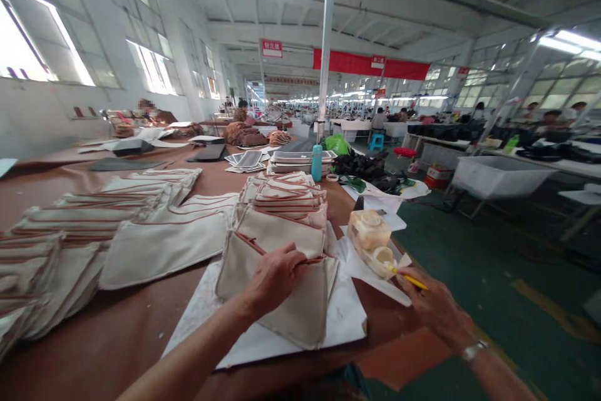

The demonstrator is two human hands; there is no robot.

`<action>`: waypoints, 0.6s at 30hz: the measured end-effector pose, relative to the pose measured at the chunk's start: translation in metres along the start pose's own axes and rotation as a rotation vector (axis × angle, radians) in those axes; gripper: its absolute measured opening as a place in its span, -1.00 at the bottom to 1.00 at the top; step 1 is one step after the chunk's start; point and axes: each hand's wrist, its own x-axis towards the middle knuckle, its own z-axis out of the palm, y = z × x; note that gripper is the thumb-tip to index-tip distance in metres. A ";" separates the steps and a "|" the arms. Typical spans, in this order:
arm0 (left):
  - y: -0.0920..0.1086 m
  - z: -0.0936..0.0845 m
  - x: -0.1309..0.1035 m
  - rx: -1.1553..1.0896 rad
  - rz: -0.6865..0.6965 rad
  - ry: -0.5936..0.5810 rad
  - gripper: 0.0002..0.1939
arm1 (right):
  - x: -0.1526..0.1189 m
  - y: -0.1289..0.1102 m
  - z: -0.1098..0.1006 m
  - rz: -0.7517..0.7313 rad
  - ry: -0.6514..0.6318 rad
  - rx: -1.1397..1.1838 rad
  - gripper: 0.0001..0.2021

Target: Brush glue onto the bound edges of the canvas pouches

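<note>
My left hand is closed on the brown-trimmed upper edge of a cream fabric pouch. The pouch lies tilted on white paper, in front of other similar pieces. In my right hand, at the table's right edge, is a thin yellow brush. Its tip reaches into the round mouth of a cloudy plastic glue pot, so the bristles are hidden. The pot rests on white paper, to the right of the pouch.
Stacks of cream pouches spread over the brown-covered table on the left. Behind the held pouch stand another stack and a blue bottle. Black material lies beyond. A white bin stands at right.
</note>
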 end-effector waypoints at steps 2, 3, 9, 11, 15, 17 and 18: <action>0.005 -0.006 -0.013 -0.056 0.009 0.051 -0.82 | -0.003 -0.011 -0.006 0.016 0.043 0.001 -0.62; 0.007 -0.009 -0.018 -0.077 0.004 0.064 -0.82 | -0.006 -0.021 -0.009 0.043 0.079 0.013 -0.60; 0.026 -0.026 -0.040 -0.214 -0.051 0.023 -0.83 | -0.030 -0.123 -0.024 0.223 0.332 0.623 -0.63; 0.032 -0.030 -0.045 -0.241 -0.055 -0.005 -0.81 | -0.040 -0.158 -0.025 0.219 0.351 0.812 -0.68; 0.040 -0.036 -0.054 -0.230 -0.045 -0.038 -0.73 | -0.054 -0.203 -0.018 0.242 0.280 0.954 -0.77; 0.043 -0.038 -0.058 -0.235 -0.037 -0.054 -0.70 | -0.056 -0.213 -0.012 0.183 0.254 0.881 -0.77; 0.044 -0.038 -0.060 -0.243 -0.031 -0.061 -0.70 | -0.056 -0.216 -0.009 0.128 0.244 0.812 -0.77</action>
